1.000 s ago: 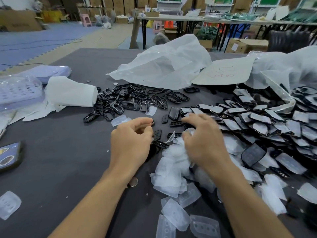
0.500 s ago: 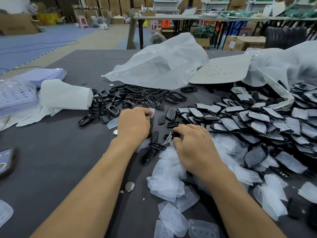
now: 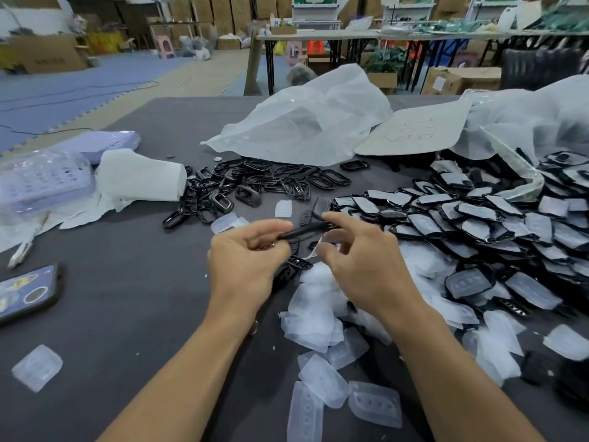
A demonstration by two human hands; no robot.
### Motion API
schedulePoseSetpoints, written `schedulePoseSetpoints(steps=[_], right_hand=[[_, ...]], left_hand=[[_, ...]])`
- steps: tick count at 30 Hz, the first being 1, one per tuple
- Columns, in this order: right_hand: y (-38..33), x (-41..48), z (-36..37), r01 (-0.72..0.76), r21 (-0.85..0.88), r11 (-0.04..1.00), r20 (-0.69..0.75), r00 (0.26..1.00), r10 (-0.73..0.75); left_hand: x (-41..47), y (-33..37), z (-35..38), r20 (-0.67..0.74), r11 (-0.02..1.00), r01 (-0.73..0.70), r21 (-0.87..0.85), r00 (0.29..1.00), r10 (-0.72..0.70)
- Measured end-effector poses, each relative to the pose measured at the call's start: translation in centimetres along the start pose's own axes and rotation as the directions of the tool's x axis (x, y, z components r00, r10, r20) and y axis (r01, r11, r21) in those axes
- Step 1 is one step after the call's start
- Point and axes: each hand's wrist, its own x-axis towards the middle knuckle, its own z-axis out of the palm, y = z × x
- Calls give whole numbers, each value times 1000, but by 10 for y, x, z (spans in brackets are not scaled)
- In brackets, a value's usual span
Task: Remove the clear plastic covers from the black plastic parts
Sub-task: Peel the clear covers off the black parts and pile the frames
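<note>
Nearest the viewer, loose clear plastic covers [image 3: 322, 382] lie scattered on the dark worktop [image 3: 134, 314], heaped thicker just under the wrists. Above that heap both hands meet on one black plastic part [image 3: 302, 231], held edge-on off the worktop. The left hand [image 3: 247, 266] has its grip closed on the part's left end, and the right hand [image 3: 366, 266] pinches the right end between forefinger and thumb; whether a cover clings to it cannot be told. To the right lies the pile of covered parts [image 3: 478, 218], and beyond the hands the bare black frames [image 3: 255, 183]. Risk, as I judge it: the thin part could flex or slip from the fingertip pinch and drop into the discarded covers, where it would be hard to spot.
</note>
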Motion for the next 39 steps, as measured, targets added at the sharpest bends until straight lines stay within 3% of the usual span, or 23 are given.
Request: schedulePoseSetpoints(steps=[2, 7, 9, 12, 16, 20, 23, 27, 30, 34, 36, 39], right_hand=[[-7, -2, 2, -32, 244, 969, 45, 999, 21], [-11, -4, 13, -39, 423, 905, -45, 997, 64], [-10, -4, 17, -27, 527, 850, -72, 994, 77], [-10, -2, 23, 19, 580, 814, -93, 995, 43], [-11, -1, 26, 15, 573, 820, -33, 999, 5], [-9, -2, 30, 6, 489, 872, -157, 984, 82], [-6, -2, 31, 31, 278, 960, -199, 980, 26], [-13, -6, 35, 83, -74, 994, -29, 996, -86], [-13, -5, 39, 61, -144, 988, 47, 997, -55], [-9, -4, 36, 15, -12, 1000, -80, 997, -16], [-8, -3, 35, 5, 135, 991, -149, 989, 15], [-9, 0, 31, -8, 422, 906, -135, 988, 72]], left_hand=[[-8, 1, -3, 39, 997, -53, 50, 998, 51], [-9, 6, -3, 22, 992, -55, 110, 998, 53], [-10, 10, -1, 20, 998, 68, -14, 998, -68], [-12, 18, 3, 109, 920, 269, -284, 963, -248], [-5, 23, 0, 76, 834, 341, -434, 936, -343], [3, 20, -5, -19, 831, 343, -438, 920, -390], [14, 17, -12, -79, 806, 338, -486, 901, -426], [22, 15, -17, -76, 783, 317, -535, 905, -419], [22, 14, -15, -79, 790, 322, -522, 904, -421], [22, 12, -13, -91, 800, 318, -509, 904, -417], [22, 11, -11, -97, 813, 305, -497, 911, -401], [21, 9, -8, -92, 835, 291, -466, 923, -373]])
